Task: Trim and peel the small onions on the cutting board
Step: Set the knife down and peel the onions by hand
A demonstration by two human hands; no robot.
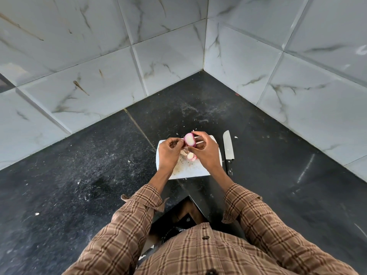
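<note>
Both hands, left (168,148) and right (204,149), pinch a trimmed onion (190,140) above the cutting board (198,171); slick skin could slip, dropping it onto the worktop (79,175) near the knife (228,147)

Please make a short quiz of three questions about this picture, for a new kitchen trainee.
1. True or false: the knife is held in the right hand.
2. What do both hands hold? A) onion B) potato C) garlic
3. On which side of the cutting board does the knife lie?

Key: 1. False, it lies on the counter. 2. A; the left hand pinches its skin. 3. The right side.
</note>
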